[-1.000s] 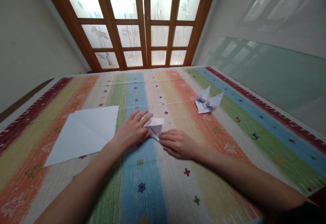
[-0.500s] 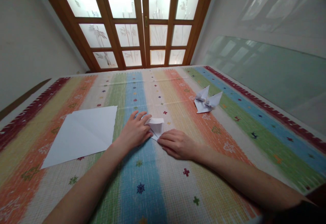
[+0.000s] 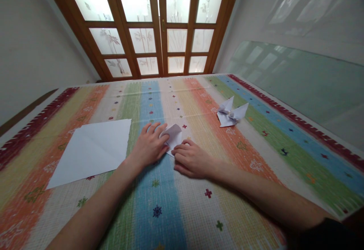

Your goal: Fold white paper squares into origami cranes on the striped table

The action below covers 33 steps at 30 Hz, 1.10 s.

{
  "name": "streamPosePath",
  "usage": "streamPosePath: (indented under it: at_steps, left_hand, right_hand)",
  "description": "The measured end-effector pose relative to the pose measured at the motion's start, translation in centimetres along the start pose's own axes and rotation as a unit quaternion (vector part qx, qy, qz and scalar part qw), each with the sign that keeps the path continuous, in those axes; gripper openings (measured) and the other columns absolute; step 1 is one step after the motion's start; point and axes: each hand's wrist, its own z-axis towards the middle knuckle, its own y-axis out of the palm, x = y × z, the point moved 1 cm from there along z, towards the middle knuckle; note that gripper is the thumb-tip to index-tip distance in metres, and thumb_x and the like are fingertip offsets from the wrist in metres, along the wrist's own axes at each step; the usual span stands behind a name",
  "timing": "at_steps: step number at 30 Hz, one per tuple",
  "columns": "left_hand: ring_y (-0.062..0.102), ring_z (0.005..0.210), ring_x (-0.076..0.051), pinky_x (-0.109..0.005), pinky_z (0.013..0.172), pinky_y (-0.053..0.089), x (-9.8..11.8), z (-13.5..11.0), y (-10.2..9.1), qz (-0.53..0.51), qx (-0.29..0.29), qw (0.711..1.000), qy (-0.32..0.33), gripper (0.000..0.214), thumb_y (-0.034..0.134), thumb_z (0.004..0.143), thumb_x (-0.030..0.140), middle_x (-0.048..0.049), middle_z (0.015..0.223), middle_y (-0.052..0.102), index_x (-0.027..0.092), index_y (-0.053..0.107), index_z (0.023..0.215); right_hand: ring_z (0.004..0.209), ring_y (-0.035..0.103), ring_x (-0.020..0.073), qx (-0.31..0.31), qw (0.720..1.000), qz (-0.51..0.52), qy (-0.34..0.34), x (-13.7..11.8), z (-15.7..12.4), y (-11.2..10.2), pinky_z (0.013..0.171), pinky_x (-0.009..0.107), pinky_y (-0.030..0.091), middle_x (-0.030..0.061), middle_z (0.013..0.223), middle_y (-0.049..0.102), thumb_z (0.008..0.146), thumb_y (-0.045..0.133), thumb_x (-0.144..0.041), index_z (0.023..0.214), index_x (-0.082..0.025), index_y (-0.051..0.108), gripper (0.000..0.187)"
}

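A small folded piece of white paper [image 3: 174,135] lies on the striped tablecloth [image 3: 159,200] between my hands. My left hand [image 3: 149,146] presses on its left side, with the fingers curled over the paper's edge. From the right, my right hand [image 3: 190,159] pinches the near flap with fingers pressed together. The top flap of the paper is curling over toward the left.
A large flat white sheet [image 3: 92,149] lies to the left of my hands. A finished folded paper figure [image 3: 231,113] sits further back on the right. Wooden glass-paned doors [image 3: 159,26] stand beyond the table's far edge; a wall runs along the right.
My right hand has moved up and left onto the folded paper. The paper's top flap has bent over from a flat square edge into a curl.
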Motion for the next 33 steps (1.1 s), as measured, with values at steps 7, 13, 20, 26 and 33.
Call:
streamPosePath:
  at_steps: [7,13,20,26,33]
  left_hand:
    - [0.051,0.123,-0.034,-0.051,0.1,0.041,-0.6,0.4,-0.3,-0.035,0.026,0.999,-0.003,0.053,0.061,0.085,0.024,-0.0169,0.138,0.053,0.02,0.051,0.137]
    - [0.054,0.12,-0.03,-0.048,0.099,0.044,-1.6,0.5,1.6,-0.144,0.073,0.984,-0.069,0.086,0.066,0.083,0.029,-0.0165,0.136,0.053,0.019,0.017,0.152]
    - [0.054,0.121,-0.032,-0.049,0.099,0.044,-2.4,0.7,3.0,-0.174,0.039,0.977,-0.12,0.087,0.068,0.079,0.028,-0.0166,0.135,0.054,0.018,0.019,0.151]
    - [0.047,0.128,-0.034,-0.049,0.1,0.041,-1.1,1.5,0.7,-0.063,0.057,0.996,0.021,0.061,0.058,0.083,0.021,-0.0168,0.149,0.039,0.026,0.041,0.142]
    - [0.066,0.076,-0.025,-0.036,0.069,0.048,1.1,3.2,-1.2,0.038,-0.015,0.989,-0.14,0.05,0.047,0.08,0.011,-0.0088,0.083,0.07,0.013,0.053,0.129]
  right_hand:
    - [0.087,0.058,0.0229,0.024,0.999,-0.001,0.032,-0.6,0.7,0.5,0.082,0.039,0.04,0.0103,0.092,0.067,0.096,0.045,-0.034,0.105,-0.014,0.061,0.028]
    - [0.086,0.057,0.022,0.055,0.996,0.049,0.058,0.0,1.0,1.0,0.081,0.036,0.045,0.0117,0.093,0.066,0.097,0.042,-0.027,0.118,-0.01,0.058,0.032]
    - [0.089,0.055,0.0221,0.071,0.994,0.067,0.051,0.3,1.7,1.7,0.083,0.037,0.048,0.0121,0.095,0.063,0.093,0.049,-0.021,0.104,-0.013,0.067,0.023]
    - [0.097,0.055,0.0234,0.074,0.992,0.09,0.045,0.3,1.9,1.9,0.088,0.04,0.047,0.0137,0.105,0.064,0.092,0.051,-0.02,0.103,-0.013,0.067,0.021]
    - [0.091,0.055,0.0233,0.065,0.994,0.065,0.063,-0.1,1.6,1.8,0.083,0.04,0.048,0.0133,0.102,0.063,0.092,0.049,-0.024,0.105,-0.012,0.067,0.024]
